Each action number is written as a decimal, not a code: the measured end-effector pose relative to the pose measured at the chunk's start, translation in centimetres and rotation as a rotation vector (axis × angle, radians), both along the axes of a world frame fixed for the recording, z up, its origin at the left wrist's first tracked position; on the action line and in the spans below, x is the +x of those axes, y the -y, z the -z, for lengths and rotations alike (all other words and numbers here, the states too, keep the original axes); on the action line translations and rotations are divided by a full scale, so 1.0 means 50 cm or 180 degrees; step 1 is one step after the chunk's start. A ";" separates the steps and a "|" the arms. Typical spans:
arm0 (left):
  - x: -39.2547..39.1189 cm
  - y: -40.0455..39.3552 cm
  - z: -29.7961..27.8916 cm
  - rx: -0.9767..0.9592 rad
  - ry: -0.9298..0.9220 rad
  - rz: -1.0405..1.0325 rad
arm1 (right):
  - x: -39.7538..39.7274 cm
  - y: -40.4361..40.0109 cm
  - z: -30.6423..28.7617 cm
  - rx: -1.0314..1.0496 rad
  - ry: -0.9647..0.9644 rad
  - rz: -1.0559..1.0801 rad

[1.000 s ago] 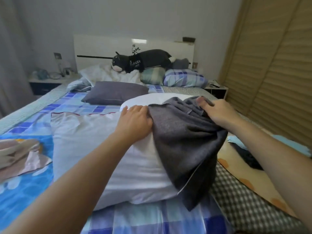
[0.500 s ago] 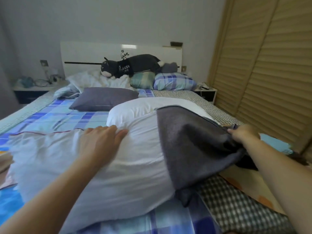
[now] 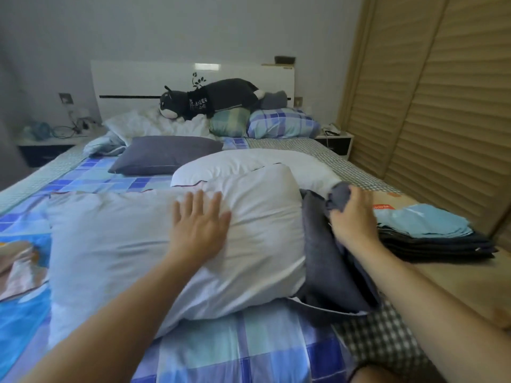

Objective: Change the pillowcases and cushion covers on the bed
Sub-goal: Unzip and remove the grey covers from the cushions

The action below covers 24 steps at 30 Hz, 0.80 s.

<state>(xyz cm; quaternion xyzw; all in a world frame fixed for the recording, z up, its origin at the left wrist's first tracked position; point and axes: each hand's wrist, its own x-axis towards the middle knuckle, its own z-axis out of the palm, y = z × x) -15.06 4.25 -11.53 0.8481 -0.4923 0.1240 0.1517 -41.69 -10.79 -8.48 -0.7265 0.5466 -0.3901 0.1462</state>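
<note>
Grey wall [image 3: 193,29], white headboard [image 3: 138,78], slatted wooden wardrobe doors [image 3: 442,106] at right.

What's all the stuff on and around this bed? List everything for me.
White pillow: one, bare, near end of the bed.
Second white pillow: one, behind the first.
Grey pillowcase: one, pulled off to the pillow's right side.
Grey cushion: one, mid-bed.
Checked pillows: two, blue and green, at the headboard.
Plush cat: one, black, on those pillows.
Folded linen stack: one, dark with light blue on top, right edge of the bed.
Nightstands: two, either side of the headboard.
Left hand: flat on the white pillow.
Right hand: its grip bunches the grey pillowcase.
</note>
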 end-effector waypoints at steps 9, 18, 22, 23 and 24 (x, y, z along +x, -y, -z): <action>0.082 -0.225 0.220 0.0650 0.0205 -0.0056 | 0.013 -0.008 0.153 -0.0060 -0.2897 -0.1036; 0.164 -0.280 0.231 0.0376 0.0166 -0.0479 | -0.053 0.001 0.084 0.0303 -0.3324 0.0667; 0.190 -0.337 0.211 0.0071 -0.0737 -0.1376 | 0.082 -0.030 0.066 -0.0277 -0.1267 -0.0567; 0.213 -0.356 0.203 -0.0126 -0.1285 -0.1639 | 0.114 -0.034 0.073 0.0657 -0.0828 -0.0733; 0.239 -0.372 0.195 -0.0443 -0.1961 -0.1763 | 0.143 -0.043 0.085 0.1601 -0.0352 -0.0795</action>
